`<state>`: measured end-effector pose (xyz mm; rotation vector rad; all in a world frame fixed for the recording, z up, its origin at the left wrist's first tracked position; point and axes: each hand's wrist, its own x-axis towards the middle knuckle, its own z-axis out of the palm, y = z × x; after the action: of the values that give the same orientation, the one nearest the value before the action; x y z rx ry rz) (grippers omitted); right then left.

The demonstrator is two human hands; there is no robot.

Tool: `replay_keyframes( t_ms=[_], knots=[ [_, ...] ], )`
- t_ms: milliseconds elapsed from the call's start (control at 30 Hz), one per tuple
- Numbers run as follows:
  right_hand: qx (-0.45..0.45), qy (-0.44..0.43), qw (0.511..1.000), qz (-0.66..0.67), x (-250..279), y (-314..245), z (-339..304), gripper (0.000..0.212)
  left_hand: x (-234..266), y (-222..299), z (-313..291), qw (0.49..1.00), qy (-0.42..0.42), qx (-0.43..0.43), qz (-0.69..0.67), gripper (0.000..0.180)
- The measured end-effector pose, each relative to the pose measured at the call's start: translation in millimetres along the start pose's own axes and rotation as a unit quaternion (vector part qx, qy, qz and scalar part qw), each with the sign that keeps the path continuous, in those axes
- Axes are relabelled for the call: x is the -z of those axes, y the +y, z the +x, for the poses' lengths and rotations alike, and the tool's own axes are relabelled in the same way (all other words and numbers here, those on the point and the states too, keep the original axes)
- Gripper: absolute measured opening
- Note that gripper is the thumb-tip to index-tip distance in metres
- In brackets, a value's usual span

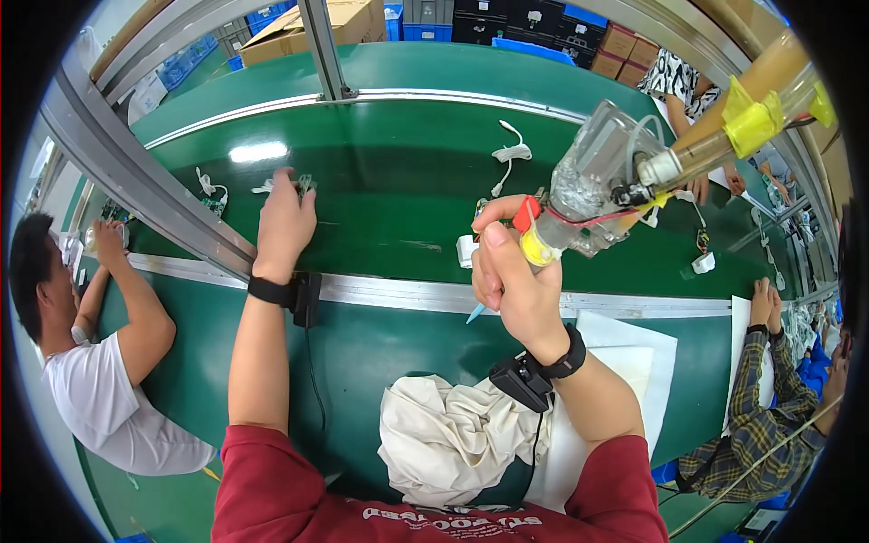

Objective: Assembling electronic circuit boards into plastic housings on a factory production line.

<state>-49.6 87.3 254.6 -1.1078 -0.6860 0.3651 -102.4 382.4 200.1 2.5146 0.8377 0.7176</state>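
Head view shows white shirt lettering [493, 521]; right hand [518, 288] grips blue-tipped tool [476, 312].

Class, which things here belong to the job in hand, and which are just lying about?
Likely the job:
blue-tipped tool in right hand
small part at left hand
white cables

Likely just lying about:
crumpled cloth
white sheets
cardboard box
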Motion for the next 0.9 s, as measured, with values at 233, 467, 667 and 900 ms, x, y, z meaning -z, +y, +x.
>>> replay_keyframes(
  t_ms=[233, 467, 667, 900],
  knots=[
    [-0.009, 0.013, 1.000, 0.003, -0.6, -0.8, 0.8, 0.014, 10.5, 25.7, -23.1, 0.637, -0.155, 0.190, -0.731, 0.027],
    [-0.010, 0.013, 1.000, -0.005, -7.7, -1.7, 1.4, 0.016, -15.1, 27.9, -76.6, 0.508, -0.336, 0.344, -0.714, 0.031],
    [-0.012, 0.035, 0.999, -0.018, -8.2, -5.7, 6.9, 0.017, -20.9, 48.6, -95.2, 0.558, -0.432, 0.253, -0.662, 0.031],
    [0.015, 0.058, 0.998, -0.028, -15.6, -11.9, 12.8, 0.019, -22.6, 64.9, -114.2, 0.579, -0.536, 0.169, -0.591, 0.034]
  ],
)
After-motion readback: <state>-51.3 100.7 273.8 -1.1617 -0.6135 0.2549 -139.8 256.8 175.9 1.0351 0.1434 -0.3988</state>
